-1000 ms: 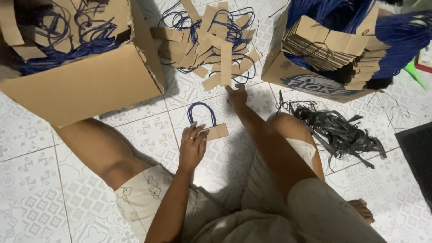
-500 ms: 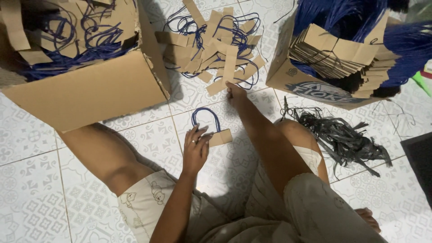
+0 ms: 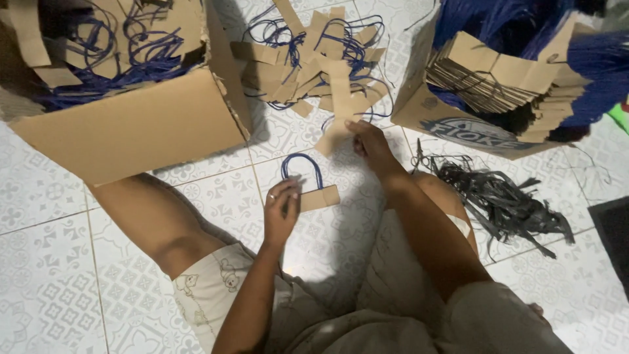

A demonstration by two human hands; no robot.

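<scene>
Resting on the tiled floor, a finished handle piece, a blue cord loop fixed to a brown paper strip, is pinched at the strip's near end by the left hand, whose fingers are closed on it. Further out, the right hand is stretched forward, its fingertips closed on the lower end of a loose paper strip from the heap of strips and blue cords lying just beyond it. An open cardboard box filled with cords and strips is seen beyond the left hand. A second box holding stacked folded paper is placed beyond the right hand, with a bundle of black strands beside the right forearm
</scene>
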